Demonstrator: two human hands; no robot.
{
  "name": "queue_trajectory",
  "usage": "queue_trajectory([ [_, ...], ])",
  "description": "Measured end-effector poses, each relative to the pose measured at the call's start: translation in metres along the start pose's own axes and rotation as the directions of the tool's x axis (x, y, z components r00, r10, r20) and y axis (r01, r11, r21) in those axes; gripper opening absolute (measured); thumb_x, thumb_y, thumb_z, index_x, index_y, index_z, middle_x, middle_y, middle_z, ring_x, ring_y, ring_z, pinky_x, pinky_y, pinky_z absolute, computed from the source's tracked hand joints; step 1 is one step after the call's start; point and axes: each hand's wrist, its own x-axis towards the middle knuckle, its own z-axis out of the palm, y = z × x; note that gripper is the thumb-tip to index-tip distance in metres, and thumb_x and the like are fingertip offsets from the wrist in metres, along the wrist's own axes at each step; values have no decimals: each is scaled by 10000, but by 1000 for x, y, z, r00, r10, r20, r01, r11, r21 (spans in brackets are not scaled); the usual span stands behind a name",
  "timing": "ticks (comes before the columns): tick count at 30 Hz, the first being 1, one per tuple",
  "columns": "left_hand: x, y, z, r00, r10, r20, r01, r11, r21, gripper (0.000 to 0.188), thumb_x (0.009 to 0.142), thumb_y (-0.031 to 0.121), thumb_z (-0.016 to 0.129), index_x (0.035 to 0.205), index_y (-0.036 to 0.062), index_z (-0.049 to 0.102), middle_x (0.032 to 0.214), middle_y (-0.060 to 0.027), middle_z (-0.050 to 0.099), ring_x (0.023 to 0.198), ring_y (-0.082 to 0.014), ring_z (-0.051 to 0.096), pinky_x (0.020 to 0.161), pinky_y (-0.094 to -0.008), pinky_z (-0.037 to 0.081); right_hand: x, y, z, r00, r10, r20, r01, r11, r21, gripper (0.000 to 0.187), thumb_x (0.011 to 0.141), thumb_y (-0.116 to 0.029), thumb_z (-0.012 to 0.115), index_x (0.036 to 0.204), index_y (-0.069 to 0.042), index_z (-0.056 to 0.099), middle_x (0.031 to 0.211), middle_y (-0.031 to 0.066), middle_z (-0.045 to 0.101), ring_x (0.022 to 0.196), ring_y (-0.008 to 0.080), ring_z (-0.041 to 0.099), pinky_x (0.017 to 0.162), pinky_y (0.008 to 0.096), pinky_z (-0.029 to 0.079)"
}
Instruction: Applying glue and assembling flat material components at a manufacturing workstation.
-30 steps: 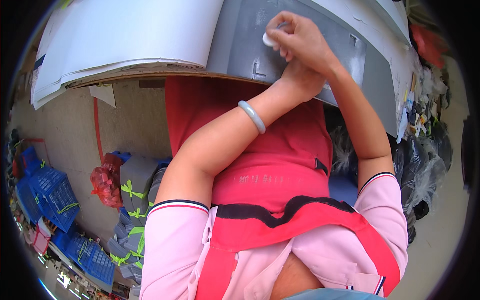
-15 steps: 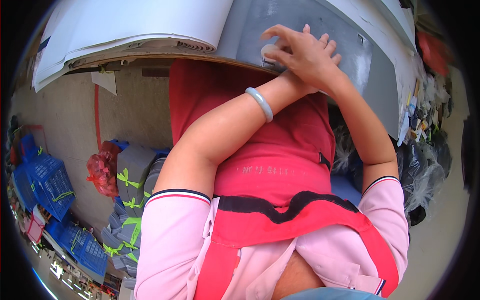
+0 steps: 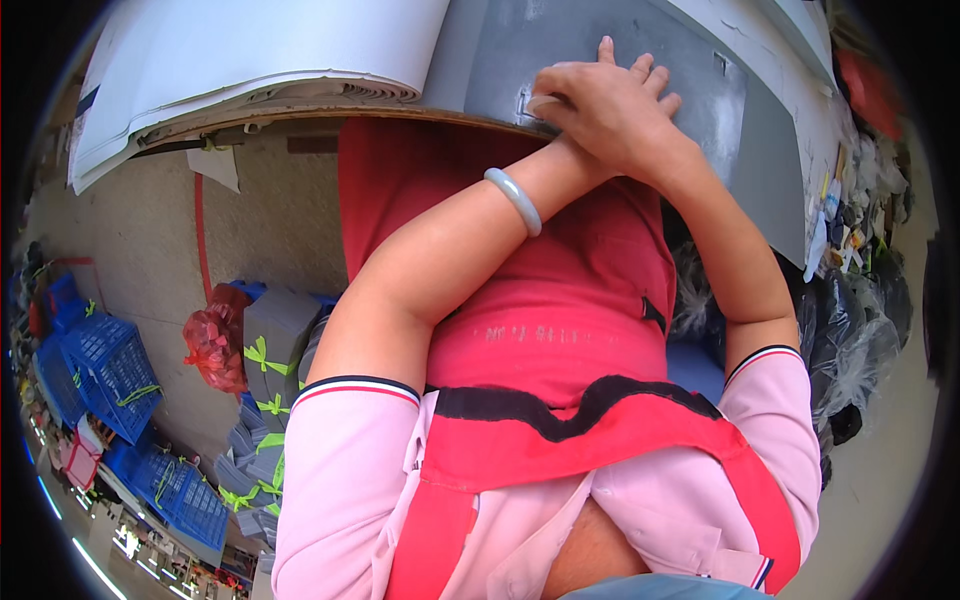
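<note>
My crossed hands rest over a grey panel [image 3: 690, 120] on the worktable, which has whitish smudges and small slot-like marks. My left hand [image 3: 650, 82] lies mostly hidden beneath the right, its fingertips spread on the panel past the right hand's edge. A pale bangle [image 3: 514, 202] circles my left forearm. On top, my right hand [image 3: 615, 115] has its thumb and forefinger bent round a small whitish rounded piece [image 3: 540, 105], beside a slot at the panel's near edge. What the piece is cannot be made out.
Thick folded white sheets [image 3: 270, 50] cover the table's left part. Blue plastic crates [image 3: 115, 370], a red bag [image 3: 215, 345] and grey bundles with green ties [image 3: 285, 340] stand on the floor at left. Clear and dark plastic bags [image 3: 850, 340] crowd the right side.
My right hand's forefinger and thumb have drawn closer together round the whitish piece. Both hands stay crossed over the panel, and the view has shifted slightly.
</note>
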Motion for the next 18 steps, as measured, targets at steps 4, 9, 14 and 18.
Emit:
queue_trajectory([
  [4,3,5,-3,993,-67,-98,39,965,-259,355,932,228,572,1243,79,658,1366,-173,553,1368,-368,461,1136,-772,130,-29,61,-14,944,196,-264,30,750,661,182,927,-209,697,1036,-69,739,932,127,727,838,227,689,802,312,524],
  [9,7,10,-15,995,-45,-92,23,974,-224,316,965,249,595,1248,122,656,1385,-124,539,1385,-336,453,1132,-735,208,-97,209,10,643,626,-441,-464,777,426,257,934,-252,729,1027,-12,739,907,-10,698,858,53,601,784,235,487],
  [14,-2,2,-17,995,-46,-87,28,980,-195,310,963,257,605,1240,129,661,1364,-111,562,1379,-323,459,1136,-733,201,-104,238,26,575,762,-298,-312,541,781,266,915,-281,766,1017,-36,743,915,2,711,882,94,640,767,244,488],
  [18,-2,3,-20,991,-70,-110,44,973,-225,281,963,225,608,1222,134,665,1345,-103,576,1366,-300,469,1141,-701,218,-112,252,5,684,729,12,-100,77,992,238,927,-293,766,1051,-94,726,944,-23,692,851,80,631,745,230,484],
])
